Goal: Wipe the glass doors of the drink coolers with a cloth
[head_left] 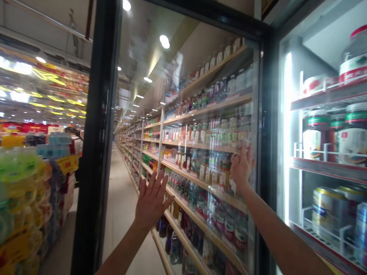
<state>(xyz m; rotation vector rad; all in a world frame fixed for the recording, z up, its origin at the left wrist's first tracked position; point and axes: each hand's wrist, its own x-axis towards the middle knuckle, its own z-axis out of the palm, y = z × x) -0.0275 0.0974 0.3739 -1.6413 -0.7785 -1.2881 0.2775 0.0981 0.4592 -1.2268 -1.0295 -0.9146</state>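
A glass fridge door (200, 76) in a black frame stands swung open in front of me. My left hand (151, 200) lies flat on the glass, low and left of centre, with its fingers spread. My right hand (241, 166) is pressed against the glass near the door's right edge. Its fingers are closed on a pale crumpled cloth (241, 144) that shows above the knuckles. Both forearms reach up from the bottom of the view.
To the right, the open fridge (329, 168) has wire shelves of jars and cans. Through the glass I see a long shop aisle (120, 198) lined with wooden shelves of bottles. Stacked packaged goods (28, 191) stand at the left.
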